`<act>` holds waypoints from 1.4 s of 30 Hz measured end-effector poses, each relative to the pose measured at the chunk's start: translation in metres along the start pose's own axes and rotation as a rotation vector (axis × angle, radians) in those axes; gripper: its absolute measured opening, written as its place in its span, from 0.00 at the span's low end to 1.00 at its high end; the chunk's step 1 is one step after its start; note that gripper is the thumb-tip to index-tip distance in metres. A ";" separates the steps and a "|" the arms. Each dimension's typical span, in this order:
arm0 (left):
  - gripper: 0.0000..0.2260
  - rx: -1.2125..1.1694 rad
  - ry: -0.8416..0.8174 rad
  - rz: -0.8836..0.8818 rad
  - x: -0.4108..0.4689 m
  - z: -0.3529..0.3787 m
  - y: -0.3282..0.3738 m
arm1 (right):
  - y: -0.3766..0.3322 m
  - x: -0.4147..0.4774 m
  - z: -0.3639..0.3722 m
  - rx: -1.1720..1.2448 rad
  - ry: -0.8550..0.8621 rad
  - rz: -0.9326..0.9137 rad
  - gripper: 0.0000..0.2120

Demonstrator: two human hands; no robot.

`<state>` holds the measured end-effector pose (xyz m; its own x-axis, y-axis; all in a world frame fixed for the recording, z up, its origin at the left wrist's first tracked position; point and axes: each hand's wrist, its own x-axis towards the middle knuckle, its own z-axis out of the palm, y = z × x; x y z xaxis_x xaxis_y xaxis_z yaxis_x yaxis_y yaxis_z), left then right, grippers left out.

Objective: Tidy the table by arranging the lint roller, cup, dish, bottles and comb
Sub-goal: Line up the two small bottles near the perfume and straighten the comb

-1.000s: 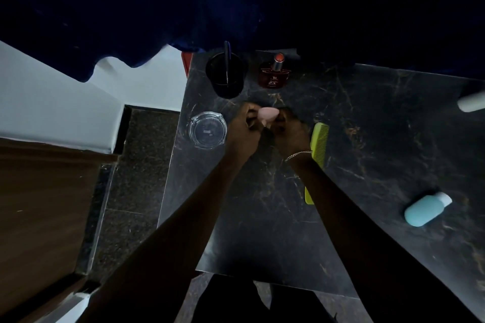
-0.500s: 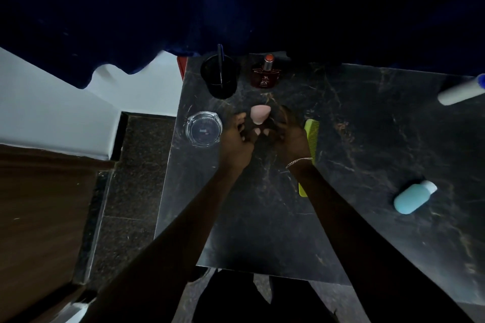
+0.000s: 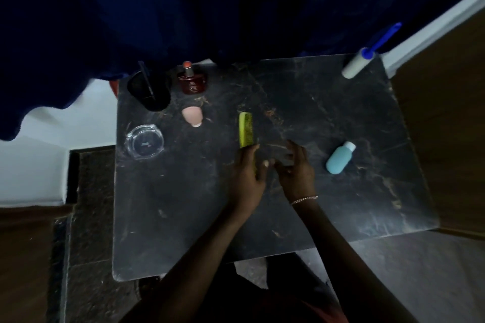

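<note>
"Green comb (image 3: 246,130), where is it?"
"Near the middle of the table (image 3: 183,217), teeth end pointing away. The left hand (image 3: 249,169) has its fingers curled round the near end. Whether it lies on the black stone or is lifted, I can't tell."
"And the right hand (image 3: 296,169)?"
"Just beside the left, fingers loosely bent, nothing in them that I can see."
"The rest?"
"Black cup (image 3: 149,92) and red bottle (image 3: 191,81) at the far left edge, glass dish (image 3: 144,141) nearer on the left, pale blue bottle (image 3: 338,158) lying right of the hands, lint roller (image 3: 358,65) at the far right corner."
</note>
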<state>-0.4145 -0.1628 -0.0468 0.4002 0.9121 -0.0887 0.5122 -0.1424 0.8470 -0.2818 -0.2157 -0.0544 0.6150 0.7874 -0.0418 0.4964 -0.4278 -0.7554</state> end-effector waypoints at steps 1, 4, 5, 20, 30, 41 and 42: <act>0.20 -0.015 -0.042 0.001 0.002 0.015 0.010 | 0.012 -0.001 -0.016 0.018 0.033 0.046 0.30; 0.20 -0.049 -0.164 -0.023 0.007 0.061 0.039 | 0.047 0.001 -0.061 0.008 0.129 0.175 0.25; 0.20 -0.055 -0.198 -0.047 0.008 0.076 0.047 | 0.058 0.004 -0.072 0.006 0.149 0.224 0.24; 0.12 0.043 -0.291 -0.283 0.025 0.217 0.109 | 0.146 0.061 -0.133 0.093 -0.121 0.611 0.17; 0.11 -0.131 -0.237 -0.306 0.005 0.171 0.102 | 0.126 0.040 -0.143 0.540 -0.200 0.651 0.20; 0.19 -0.047 -0.018 0.202 -0.039 0.038 0.058 | 0.012 -0.008 -0.111 0.795 -0.395 0.467 0.04; 0.17 -0.054 -0.007 0.198 -0.040 0.024 0.054 | -0.002 -0.011 -0.104 0.798 -0.403 0.457 0.03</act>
<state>-0.3849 -0.2166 -0.0105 0.4942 0.8657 0.0796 0.3810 -0.2980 0.8752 -0.2255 -0.2698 0.0158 0.3176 0.7763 -0.5445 -0.3825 -0.4206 -0.8227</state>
